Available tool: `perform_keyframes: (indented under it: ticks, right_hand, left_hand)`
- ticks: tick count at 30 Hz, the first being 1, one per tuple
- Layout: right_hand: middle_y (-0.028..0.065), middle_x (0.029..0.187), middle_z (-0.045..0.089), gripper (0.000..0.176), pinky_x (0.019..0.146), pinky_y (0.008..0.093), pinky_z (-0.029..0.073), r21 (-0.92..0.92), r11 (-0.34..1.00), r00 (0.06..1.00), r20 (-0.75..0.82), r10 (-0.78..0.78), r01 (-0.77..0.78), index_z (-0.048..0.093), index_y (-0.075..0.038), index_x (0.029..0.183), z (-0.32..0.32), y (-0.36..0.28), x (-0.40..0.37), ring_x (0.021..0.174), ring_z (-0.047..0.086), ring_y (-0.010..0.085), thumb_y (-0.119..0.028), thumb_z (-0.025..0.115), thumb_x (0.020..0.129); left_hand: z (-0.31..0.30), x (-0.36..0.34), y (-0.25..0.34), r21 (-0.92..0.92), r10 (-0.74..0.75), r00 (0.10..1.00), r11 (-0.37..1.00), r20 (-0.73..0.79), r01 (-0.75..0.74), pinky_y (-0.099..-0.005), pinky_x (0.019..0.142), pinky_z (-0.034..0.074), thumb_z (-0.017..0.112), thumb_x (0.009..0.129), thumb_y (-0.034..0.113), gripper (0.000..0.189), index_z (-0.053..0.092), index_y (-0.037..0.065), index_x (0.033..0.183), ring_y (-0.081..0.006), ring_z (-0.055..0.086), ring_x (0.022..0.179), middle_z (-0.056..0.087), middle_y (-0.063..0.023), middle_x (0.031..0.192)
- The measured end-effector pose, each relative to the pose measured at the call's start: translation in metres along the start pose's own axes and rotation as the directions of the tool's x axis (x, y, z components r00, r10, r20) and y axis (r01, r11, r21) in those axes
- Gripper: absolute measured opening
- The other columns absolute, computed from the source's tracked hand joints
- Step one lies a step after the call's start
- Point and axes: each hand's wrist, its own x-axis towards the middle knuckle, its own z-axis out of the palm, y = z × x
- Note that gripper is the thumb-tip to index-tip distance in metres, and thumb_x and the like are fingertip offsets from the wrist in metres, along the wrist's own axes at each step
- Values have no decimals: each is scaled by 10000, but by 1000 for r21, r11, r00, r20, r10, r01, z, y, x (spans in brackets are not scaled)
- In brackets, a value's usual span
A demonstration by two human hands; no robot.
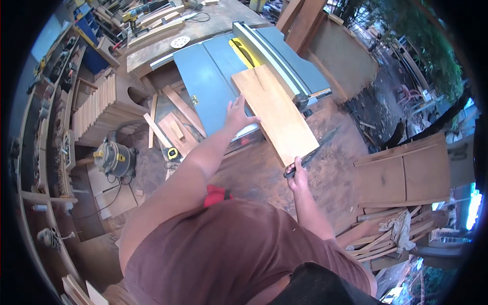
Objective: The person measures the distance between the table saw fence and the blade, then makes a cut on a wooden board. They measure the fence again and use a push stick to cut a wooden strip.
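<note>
A wide, light wooden board lies lengthwise on the blue-grey table saw, alongside its fence. The far end of the board is right at the yellow insert, and its near end juts out past the saw's front edge. My left hand has its fingers spread over the saw top, with the thumb against the board's left edge. At the board's near end, my right hand is closed around a black-handled tool, whose kind I cannot tell.
A workbench behind the saw bears a yellow drill, wood strips and a white disc. Offcuts and a tape measure lie at left, near a shop vacuum. Large panels stand at right.
</note>
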Motion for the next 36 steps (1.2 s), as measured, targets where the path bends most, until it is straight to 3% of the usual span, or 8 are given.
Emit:
perform_keyframes:
  ticks: [12, 18, 23, 26, 30, 36]
  right_hand:
    - [20, 652, 490, 259, 526, 296, 464, -22, 1000, 1000, -15, -13, 13, 434, -120, 861, 33, 7, 15, 558, 502, 157, -240, 654, 926]
    - [21, 655, 487, 260, 531, 294, 468, 3, 1000, 1000, -1, -3, 3, 425, -115, 889, 52, 11, 32, 559, 499, 154, -241, 649, 930]
    - [15, 662, 487, 267, 531, 285, 466, 23, 1000, 1000, -8, -13, 13, 416, -119, 897, 64, 20, 45, 561, 496, 147, -237, 653, 927]
    - [12, 661, 484, 264, 531, 274, 464, 13, 1000, 999, -23, -22, 23, 415, -119, 897, 78, 21, 50, 559, 491, 140, -229, 653, 928]
    - [12, 665, 485, 256, 527, 266, 460, 5, 1000, 1000, -20, -24, 24, 417, -115, 906, 95, 22, 57, 560, 488, 132, -220, 650, 930]
    - [8, 688, 476, 247, 513, 268, 451, 31, 998, 998, 19, -61, 61, 441, -99, 947, 110, 31, 79, 581, 487, 129, -213, 659, 923]
  left_hand:
    - [-7, 29, -21, 33, -29, 996, 999, 80, 27, -431, 1173, 127, 790, 618, 619, 1303, 89, -35, 1501, -294, 266, 1429, 325, -244, 1494]
    - [-3, 52, -40, -18, 18, 1000, 1000, 11, -18, -442, 1172, 130, 805, 612, 594, 1273, 143, -54, 1485, -309, 260, 1430, 331, -240, 1492]
    - [-3, 58, -50, -30, 4, 997, 1000, 80, -2, -441, 1173, 124, 743, 687, 612, 1210, 138, -68, 1485, -314, 244, 1436, 296, -263, 1503]
    - [15, 43, -46, -116, 21, 998, 993, 58, -14, -438, 1176, 117, 712, 721, 609, 1180, 130, -84, 1480, -320, 221, 1443, 273, -274, 1509]
    - [10, -12, -2, -99, 73, 995, 993, 64, -67, -436, 1182, 104, 721, 708, 597, 1189, 134, -102, 1470, -327, 195, 1450, 252, -281, 1514]
    - [9, -56, 37, -24, 81, 968, 997, 236, -77, -442, 1192, 66, 785, 618, 600, 1304, 110, -141, 1451, -357, 136, 1458, 195, -310, 1519]
